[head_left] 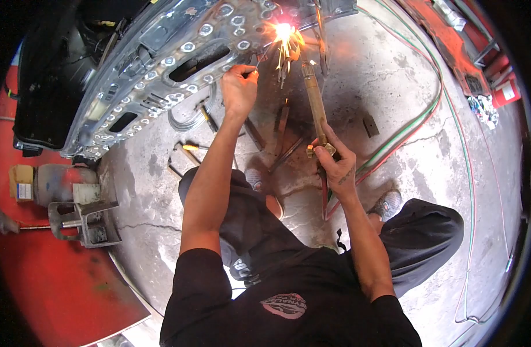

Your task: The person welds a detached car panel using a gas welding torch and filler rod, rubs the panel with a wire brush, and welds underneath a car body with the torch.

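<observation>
Just nearer than a bright flare [284, 33], pinches a thin rod [258, 61] with the fingers of the left hand [240, 92], beside a grey metal panel [167, 81] dotted with round shiny spots. Cannot tell, through the glare, what touches the rod's far end. To the right, grips a brass-coloured torch [315, 107] with the fingers of the right hand [338, 166], wrapped around its near end beside the valve knobs. Points the torch far and slightly left, toward the flare and its falling sparks [286, 61]. Farther out, on the cracked concrete floor [144, 211], shows a coil of wire [177, 123] left of the left forearm, and red and green hoses [413, 122] looping away right. At far left, includes a red surface [57, 277] with a metal bracket [86, 222] at its edge.
</observation>
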### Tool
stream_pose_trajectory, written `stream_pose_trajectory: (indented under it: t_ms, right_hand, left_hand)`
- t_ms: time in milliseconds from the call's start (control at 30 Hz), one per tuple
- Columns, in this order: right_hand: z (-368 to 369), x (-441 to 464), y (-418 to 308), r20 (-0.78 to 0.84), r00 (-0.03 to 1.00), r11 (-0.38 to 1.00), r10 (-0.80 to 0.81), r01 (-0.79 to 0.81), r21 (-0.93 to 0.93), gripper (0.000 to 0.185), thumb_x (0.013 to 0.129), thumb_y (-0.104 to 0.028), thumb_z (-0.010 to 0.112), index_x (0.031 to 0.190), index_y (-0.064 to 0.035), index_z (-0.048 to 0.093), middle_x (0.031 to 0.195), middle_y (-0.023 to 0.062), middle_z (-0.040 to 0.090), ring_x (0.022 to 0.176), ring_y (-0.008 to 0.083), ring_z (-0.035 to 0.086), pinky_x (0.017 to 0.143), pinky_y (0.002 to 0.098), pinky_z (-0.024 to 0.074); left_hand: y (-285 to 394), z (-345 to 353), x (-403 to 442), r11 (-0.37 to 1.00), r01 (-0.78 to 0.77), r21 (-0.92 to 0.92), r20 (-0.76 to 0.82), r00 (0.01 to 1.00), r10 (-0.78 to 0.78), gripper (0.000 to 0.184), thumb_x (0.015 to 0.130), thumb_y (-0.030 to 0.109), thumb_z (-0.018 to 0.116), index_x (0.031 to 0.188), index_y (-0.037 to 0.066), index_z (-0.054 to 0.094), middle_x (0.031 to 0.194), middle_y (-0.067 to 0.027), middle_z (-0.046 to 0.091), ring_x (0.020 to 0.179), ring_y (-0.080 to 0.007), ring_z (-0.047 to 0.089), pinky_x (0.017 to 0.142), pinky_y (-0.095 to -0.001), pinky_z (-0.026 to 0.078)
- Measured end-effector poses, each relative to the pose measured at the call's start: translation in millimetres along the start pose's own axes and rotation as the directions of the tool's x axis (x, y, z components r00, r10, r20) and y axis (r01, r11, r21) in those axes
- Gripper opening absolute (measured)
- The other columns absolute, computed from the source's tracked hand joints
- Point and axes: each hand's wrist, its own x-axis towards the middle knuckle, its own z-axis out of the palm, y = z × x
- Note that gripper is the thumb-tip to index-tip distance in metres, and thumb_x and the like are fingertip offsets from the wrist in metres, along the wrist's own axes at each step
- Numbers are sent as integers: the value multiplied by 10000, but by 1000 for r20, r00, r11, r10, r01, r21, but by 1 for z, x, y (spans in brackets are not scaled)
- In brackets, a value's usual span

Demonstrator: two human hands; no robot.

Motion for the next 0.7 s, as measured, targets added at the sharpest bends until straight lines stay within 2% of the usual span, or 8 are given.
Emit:
stream_pose_trajectory:
  t_ms: [333,433,533,700]
  right_hand:
    - [1,0,-2,4,1000,1000,-5,5,1,544,971,-67,661,1497,-44,523,994,22,668,699,74,614,606,233,512]
    - [0,0,-2,1,999,997,-45,45,-57,543,968,-70,664,1492,-42,529,992,21,671,707,72,616,618,234,513]
    - [0,0,0,-12,999,996,-53,52,-69,538,966,-72,664,1487,-39,535,986,22,675,714,71,615,628,234,514]
    - [-1,1,-3,0,1000,997,-22,22,-71,552,975,-114,650,1500,-20,507,1011,33,682,756,62,596,668,230,512]
  left_hand:
    - [-3,2,1,1000,-11,-4,-4,1000,11,146,892,64,729,1000,-24,772,729,-86,726,565,-107,601,522,-292,467]
    - [11,-2,-2,998,54,-33,22,998,-54,144,891,68,732,997,-20,775,746,-92,735,571,-108,604,527,-297,472]
    - [-3,3,2,998,-50,33,-18,999,50,145,888,70,736,999,-14,778,755,-98,742,574,-111,606,531,-299,473]
    - [-3,4,2,997,-50,55,-9,999,51,155,883,81,742,1001,-11,780,765,-103,748,575,-115,605,537,-302,474]
